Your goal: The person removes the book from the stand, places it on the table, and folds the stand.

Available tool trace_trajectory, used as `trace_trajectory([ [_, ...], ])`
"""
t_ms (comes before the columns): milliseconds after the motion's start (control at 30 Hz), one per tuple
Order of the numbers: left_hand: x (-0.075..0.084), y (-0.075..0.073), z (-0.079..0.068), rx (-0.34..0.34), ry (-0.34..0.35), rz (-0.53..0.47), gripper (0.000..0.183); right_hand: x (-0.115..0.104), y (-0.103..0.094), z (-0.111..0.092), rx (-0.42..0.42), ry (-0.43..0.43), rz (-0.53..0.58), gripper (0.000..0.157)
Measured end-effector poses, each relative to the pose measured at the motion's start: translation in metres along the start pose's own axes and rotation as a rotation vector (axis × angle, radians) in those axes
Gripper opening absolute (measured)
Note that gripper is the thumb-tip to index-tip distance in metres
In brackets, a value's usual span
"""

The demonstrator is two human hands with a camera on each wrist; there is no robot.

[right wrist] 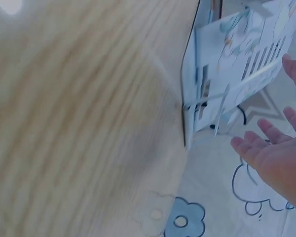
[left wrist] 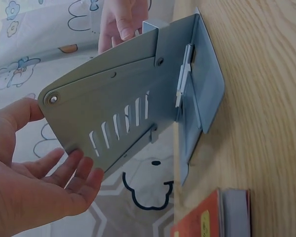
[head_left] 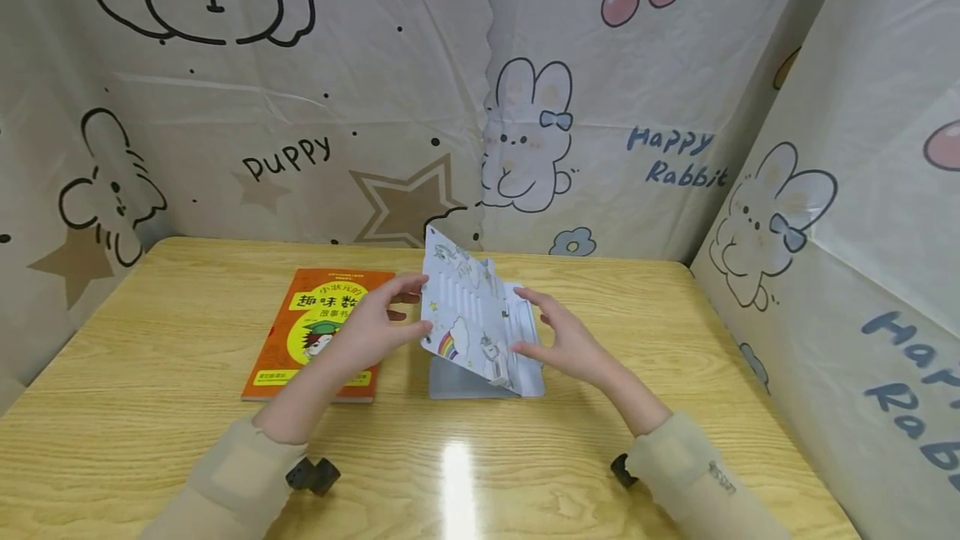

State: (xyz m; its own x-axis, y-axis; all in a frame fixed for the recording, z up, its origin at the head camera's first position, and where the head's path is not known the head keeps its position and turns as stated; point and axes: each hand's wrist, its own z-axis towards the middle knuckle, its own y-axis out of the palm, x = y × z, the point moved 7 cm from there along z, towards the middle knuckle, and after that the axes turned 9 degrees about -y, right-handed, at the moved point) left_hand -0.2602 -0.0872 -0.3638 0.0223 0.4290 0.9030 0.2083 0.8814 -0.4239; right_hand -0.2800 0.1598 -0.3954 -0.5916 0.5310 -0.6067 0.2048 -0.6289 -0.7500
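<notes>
A white metal folding book stand (head_left: 461, 307) printed with unicorns and a rainbow stands on the table, its slotted back plate tilted up over its base plate (head_left: 465, 379). My left hand (head_left: 382, 315) holds the plate's left edge, thumb at the near corner and fingers farther along. The left wrist view shows the plain grey back of the plate (left wrist: 79, 116), with the hinged support (left wrist: 185, 74) behind it. On the stand's right side is my right hand (head_left: 566, 340), thumb and fingers spread beside the front ledge. In the right wrist view those fingers (right wrist: 271, 131) hold nothing.
An orange book (head_left: 285, 340) with a cartoon cover lies flat to the left of the stand, partly behind my left forearm. Printed cloth (head_left: 375, 90) hangs behind the wooden table (head_left: 600, 440) and along its sides.
</notes>
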Motion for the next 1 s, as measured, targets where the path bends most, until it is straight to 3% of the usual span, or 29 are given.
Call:
trace_trajectory([
  [333,-0.013,-0.004,-0.003,-0.015,-0.063,-0.009,0.066,0.022,-0.006,0.008,-0.036,0.006,-0.018,0.079],
  [1000,-0.040,-0.007,-0.006,-0.022,-0.117,-0.020,0.067,0.051,0.009,0.015,-0.251,0.060,-0.024,0.094],
])
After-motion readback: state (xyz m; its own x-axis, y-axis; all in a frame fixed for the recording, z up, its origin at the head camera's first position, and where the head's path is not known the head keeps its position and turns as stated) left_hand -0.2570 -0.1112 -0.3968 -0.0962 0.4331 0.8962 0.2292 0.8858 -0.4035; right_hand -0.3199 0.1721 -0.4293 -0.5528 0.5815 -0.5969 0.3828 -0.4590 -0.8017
